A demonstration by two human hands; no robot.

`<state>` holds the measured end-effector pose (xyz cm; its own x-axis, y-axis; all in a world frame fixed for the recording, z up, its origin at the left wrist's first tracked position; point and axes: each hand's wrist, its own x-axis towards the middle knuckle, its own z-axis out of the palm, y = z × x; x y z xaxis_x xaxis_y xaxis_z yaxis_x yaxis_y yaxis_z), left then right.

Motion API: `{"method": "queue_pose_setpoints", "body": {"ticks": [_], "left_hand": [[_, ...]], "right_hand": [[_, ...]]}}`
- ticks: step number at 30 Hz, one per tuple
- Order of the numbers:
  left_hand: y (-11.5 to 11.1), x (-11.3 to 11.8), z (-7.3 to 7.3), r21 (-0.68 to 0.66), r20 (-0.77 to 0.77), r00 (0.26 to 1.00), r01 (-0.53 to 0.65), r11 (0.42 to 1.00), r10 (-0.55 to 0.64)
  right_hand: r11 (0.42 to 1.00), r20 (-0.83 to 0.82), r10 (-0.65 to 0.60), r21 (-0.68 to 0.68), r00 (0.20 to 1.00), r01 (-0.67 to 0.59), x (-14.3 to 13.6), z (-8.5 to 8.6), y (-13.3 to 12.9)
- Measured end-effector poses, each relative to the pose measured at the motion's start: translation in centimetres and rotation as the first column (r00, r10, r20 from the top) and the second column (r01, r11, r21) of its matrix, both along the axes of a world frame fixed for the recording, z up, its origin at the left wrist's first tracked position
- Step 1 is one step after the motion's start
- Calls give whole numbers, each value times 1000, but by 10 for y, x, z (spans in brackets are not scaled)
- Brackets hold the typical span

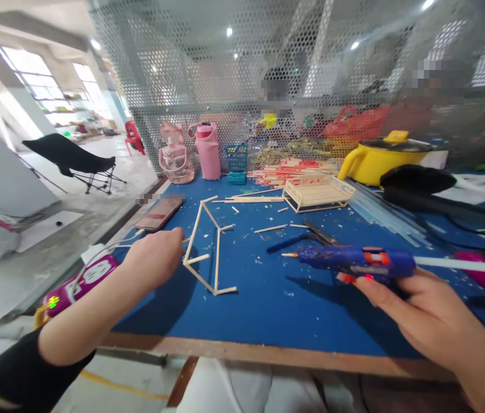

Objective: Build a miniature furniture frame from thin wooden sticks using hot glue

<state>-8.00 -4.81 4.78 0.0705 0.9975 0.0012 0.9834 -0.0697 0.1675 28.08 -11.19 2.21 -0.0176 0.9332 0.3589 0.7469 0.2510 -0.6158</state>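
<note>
My left hand point(156, 258) is closed at the left side of a frame of thin wooden sticks point(217, 261). A short stick end shows between its fingertips and the frame's long side; the exact grip is hidden. The frame is four-sided, with short sticks jutting from its corners, and casts a shadow on the blue tabletop. My right hand point(423, 310) is wrapped round a blue hot glue gun point(354, 261), its metal nozzle pointing left toward the frame, apart from it. A white glue stick point(453, 262) runs out of the gun's rear.
A finished-looking wooden stick tray point(319, 194), pliers point(320, 232), loose sticks point(270, 228) and clear glue sticks point(391, 218) lie on the blue table point(259, 321). Behind stand pink bottles point(208, 152) and a yellow pot point(380, 160). A phone point(160, 214) and purple power strip point(81, 284) are left.
</note>
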Motion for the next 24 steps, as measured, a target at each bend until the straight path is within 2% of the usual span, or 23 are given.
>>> {"method": "queue_pose_setpoints", "body": {"ticks": [1, 2, 3, 4, 5, 6, 7, 8, 10, 13, 16, 18, 19, 20, 21, 23, 24], "left_hand": [[-4, -4, 2, -18, 156, 987, -41, 999, 43], [-8, -7, 3, -68, 353, 930, -88, 994, 107], [-11, -10, 2, -151, 545, 815, -134, 979, 196], [-14, -12, 1, -246, 691, 662, -163, 955, 291], [-17, -14, -2, -324, 778, 509, -175, 930, 367], [-19, -14, -5, -368, 824, 393, -178, 913, 408], [-20, -14, -9, -381, 848, 324, -179, 907, 420], [-20, -11, -14, -373, 862, 294, -182, 910, 413], [-16, 0, -23, -343, 883, 278, -168, 924, 378], [-1, 29, -32, -327, 910, 235, -99, 940, 342], [14, 60, -36, -360, 900, 247, -42, 932, 359], [19, 69, -36, -426, 874, 265, 14, 905, 407], [19, 69, -36, -453, 856, 298, 36, 891, 423], [19, 66, -36, -457, 835, 366, 44, 888, 411], [19, 60, -37, -434, 805, 465, 36, 900, 369], [18, 43, -39, -251, 661, 730, -4, 968, 175], [18, 36, -40, -132, 557, 827, -1, 991, 75]], "right_hand": [[1000, -4, 3, 2, 1000, -3, 1, -1, -1], [1000, -7, 4, 5, 1000, -4, 2, -3, -1], [1000, -11, 2, 6, 1000, -2, 3, -4, -2], [1000, -14, -2, 2, 1000, 2, 3, -6, -2], [1000, -18, -5, -2, 1000, 5, 4, -7, -2], [1000, -22, -6, -8, 1000, 6, 4, -8, -2], [1000, -27, -5, -15, 1000, 5, 4, -8, -1], [1000, -38, -1, -29, 999, 0, 3, -8, -1], [997, -93, 23, -75, 995, -30, 0, -5, 3], [983, -295, 108, -113, 949, -147, -8, 4, 13], [966, -511, 187, -61, 839, -252, -15, 13, 24], [956, -573, 191, -76, 797, -283, -17, 17, 28], [949, -578, 180, -111, 796, -296, -16, 17, 28], [941, -574, 160, -157, 803, -300, -15, 17, 26], [933, -570, 135, -204, 811, -298, -14, 16, 24], [919, -590, 75, -272, 804, -285, -11, 13, 18], [915, -614, 39, -296, 789, -275, -10, 11, 16]]}}
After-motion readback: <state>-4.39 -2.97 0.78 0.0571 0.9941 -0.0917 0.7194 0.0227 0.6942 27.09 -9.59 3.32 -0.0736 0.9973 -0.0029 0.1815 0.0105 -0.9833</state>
